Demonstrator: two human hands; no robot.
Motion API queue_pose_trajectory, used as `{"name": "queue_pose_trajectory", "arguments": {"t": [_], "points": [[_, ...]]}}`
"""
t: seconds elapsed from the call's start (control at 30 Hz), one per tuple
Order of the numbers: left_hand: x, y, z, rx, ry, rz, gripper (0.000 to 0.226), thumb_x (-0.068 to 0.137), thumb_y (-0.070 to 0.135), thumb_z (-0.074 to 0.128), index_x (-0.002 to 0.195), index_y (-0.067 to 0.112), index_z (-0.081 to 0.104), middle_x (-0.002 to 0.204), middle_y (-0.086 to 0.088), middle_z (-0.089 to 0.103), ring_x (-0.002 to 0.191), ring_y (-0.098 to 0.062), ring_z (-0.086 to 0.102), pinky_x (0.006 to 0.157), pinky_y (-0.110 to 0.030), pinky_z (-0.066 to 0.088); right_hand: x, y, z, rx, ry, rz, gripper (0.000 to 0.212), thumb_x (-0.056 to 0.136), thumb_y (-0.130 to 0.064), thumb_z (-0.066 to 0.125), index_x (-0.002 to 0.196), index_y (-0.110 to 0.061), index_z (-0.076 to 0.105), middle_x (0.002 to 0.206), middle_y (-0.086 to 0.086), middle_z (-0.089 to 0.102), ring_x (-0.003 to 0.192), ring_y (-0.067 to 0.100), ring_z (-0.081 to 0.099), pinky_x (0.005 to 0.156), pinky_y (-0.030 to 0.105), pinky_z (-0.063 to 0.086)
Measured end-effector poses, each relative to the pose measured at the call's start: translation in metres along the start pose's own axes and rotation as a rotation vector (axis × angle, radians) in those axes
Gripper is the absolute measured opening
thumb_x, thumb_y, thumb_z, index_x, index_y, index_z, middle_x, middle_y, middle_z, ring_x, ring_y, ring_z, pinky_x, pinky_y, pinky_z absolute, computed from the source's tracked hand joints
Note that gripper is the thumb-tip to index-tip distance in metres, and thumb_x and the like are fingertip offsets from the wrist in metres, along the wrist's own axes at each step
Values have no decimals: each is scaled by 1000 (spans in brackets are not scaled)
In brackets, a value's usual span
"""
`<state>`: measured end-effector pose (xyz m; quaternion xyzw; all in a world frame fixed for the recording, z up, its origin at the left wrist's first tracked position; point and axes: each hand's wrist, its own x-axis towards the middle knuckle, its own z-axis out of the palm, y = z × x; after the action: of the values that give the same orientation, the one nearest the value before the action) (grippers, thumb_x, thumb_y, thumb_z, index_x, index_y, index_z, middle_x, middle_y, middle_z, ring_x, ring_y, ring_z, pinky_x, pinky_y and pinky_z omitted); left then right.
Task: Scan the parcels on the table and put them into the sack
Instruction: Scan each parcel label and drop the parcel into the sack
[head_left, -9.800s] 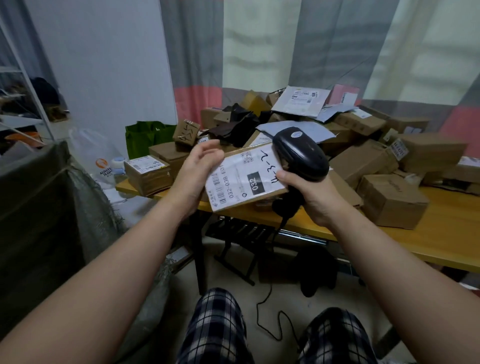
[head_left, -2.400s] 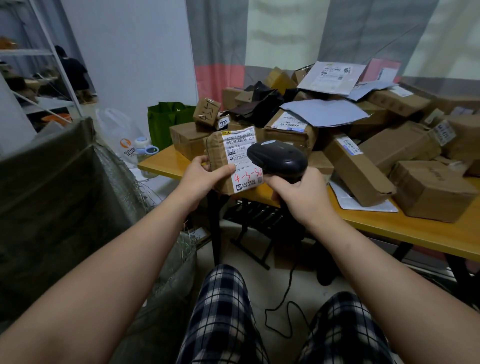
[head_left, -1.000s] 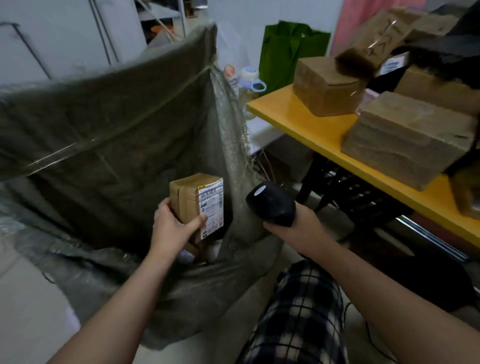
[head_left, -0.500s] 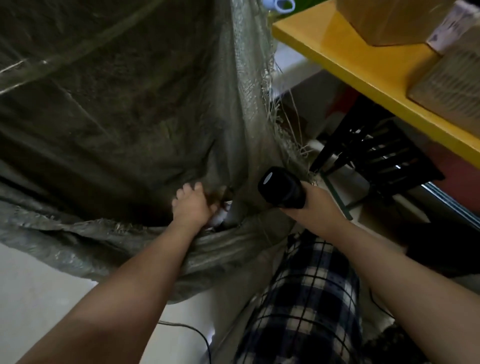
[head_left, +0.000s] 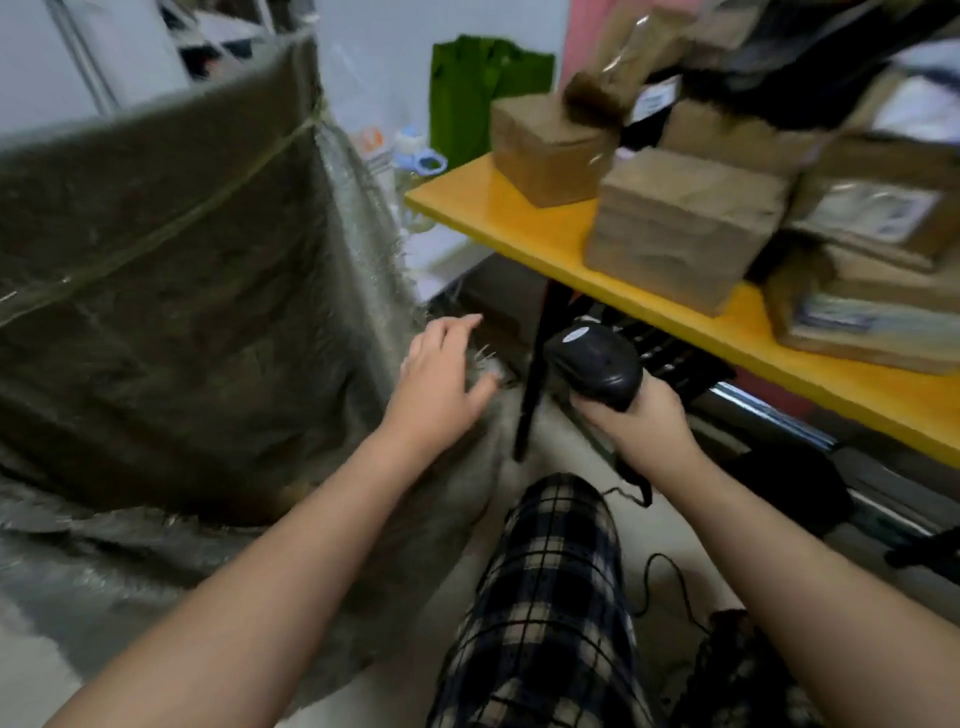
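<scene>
Beside the sack (head_left: 182, 286), at its near edge, the left hand (head_left: 436, 379) is empty, with its fingers loosely spread. The right hand (head_left: 639, 431) grips the black scanner (head_left: 592, 364) near the leg of the table (head_left: 519, 228). The parcels (head_left: 680, 228) lie piled on the yellow top. The step now seems to be fetching one. It is better to take the nearest box at the edge and turn its label toward the scanner before scanning.

The sack (head_left: 182, 260) at nine o'clock is olive-grey, the table (head_left: 498, 218) at two o'clock yellow, its parcels (head_left: 680, 228) brown, the scanner (head_left: 597, 364) black, the trousers (head_left: 550, 597) navy-and-cream plaid.
</scene>
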<state>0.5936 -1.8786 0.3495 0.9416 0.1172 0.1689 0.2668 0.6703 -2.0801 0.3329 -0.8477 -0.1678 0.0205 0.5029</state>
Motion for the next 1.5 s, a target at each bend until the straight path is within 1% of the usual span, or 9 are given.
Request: {"name": "queue_pose_trajectory", "arguments": {"t": [0.17, 0.33, 0.5, 0.73, 0.9, 1.07, 1.2, 1.4, 1.5], "points": [[19, 88, 7, -36, -13, 186, 62, 91, 33, 60, 145, 17, 34, 141, -8, 38, 132, -27, 33, 107, -36, 28, -27, -19, -83, 101, 136, -2, 30, 78, -16, 77, 107, -14, 68, 92, -2, 70, 88, 9, 64, 71, 15, 45], [31, 160, 17, -94, 3, 337, 62, 91, 36, 60, 145, 21, 32, 139, -4, 37, 131, -25, 33, 105, -36, 30, -49, -31, -153, 130, 263, -93, 31, 78, -11, 77, 97, -31, 63, 89, -20, 64, 80, -19, 57, 69, 1, 41], [51, 225, 22, -95, 43, 485, 64, 89, 38, 61, 144, 20, 33, 140, -6, 34, 131, -26, 32, 107, -39, 30, -54, -36, -209, 187, 462, -84, 33, 78, -14, 78, 107, -23, 65, 97, -6, 69, 88, 0, 62, 77, 17, 48], [107, 338, 39, 367, 174, 733, 75, 86, 51, 60, 145, 14, 30, 148, -13, 32, 137, -32, 29, 110, -43, 25, -36, -31, -270, 366, 705, -23, 23, 80, -17, 75, 93, -32, 64, 88, -17, 66, 89, -1, 60, 76, 22, 47], [134, 378, 41, 537, 110, 644, 26, 94, 20, 50, 117, 8, 56, 118, -16, 58, 110, -34, 54, 79, -38, 41, -30, -24, -287, 383, 693, -4, 27, 82, -17, 74, 102, -30, 62, 90, -19, 62, 91, 4, 59, 79, 22, 45], [153, 387, 19, 290, 282, 680, 18, 95, 5, 44, 113, 8, 47, 106, -15, 62, 95, -37, 62, 61, -39, 37, -25, -19, -290, 368, 661, 33, 24, 81, -25, 75, 97, -36, 61, 93, -19, 62, 102, 11, 58, 88, 32, 47], [170, 382, -4, -61, 325, 585, 9, 97, 2, 34, 103, 5, 40, 88, -18, 56, 74, -34, 52, 60, -39, 30, -21, -24, -278, 376, 662, 46, 39, 80, -25, 76, 117, -20, 65, 106, -3, 69, 106, 18, 61, 98, 44, 48], [167, 383, -21, -475, 294, 563, 10, 102, 16, 36, 99, 9, 41, 84, -8, 52, 76, -25, 49, 64, -32, 31, -12, -35, -260, 466, 661, -73, 40, 79, -26, 78, 115, -27, 61, 108, -10, 67, 107, 9, 61, 83, 16, 48], [164, 389, -23, -553, 231, 573, 9, 101, 17, 40, 93, 13, 41, 84, -10, 57, 81, -31, 57, 70, -37, 43, -11, -41, -243, 416, 673, -166, 55, 70, -33, 84, 117, -30, 55, 114, -14, 62, 110, -1, 57, 92, 20, 46]]}}
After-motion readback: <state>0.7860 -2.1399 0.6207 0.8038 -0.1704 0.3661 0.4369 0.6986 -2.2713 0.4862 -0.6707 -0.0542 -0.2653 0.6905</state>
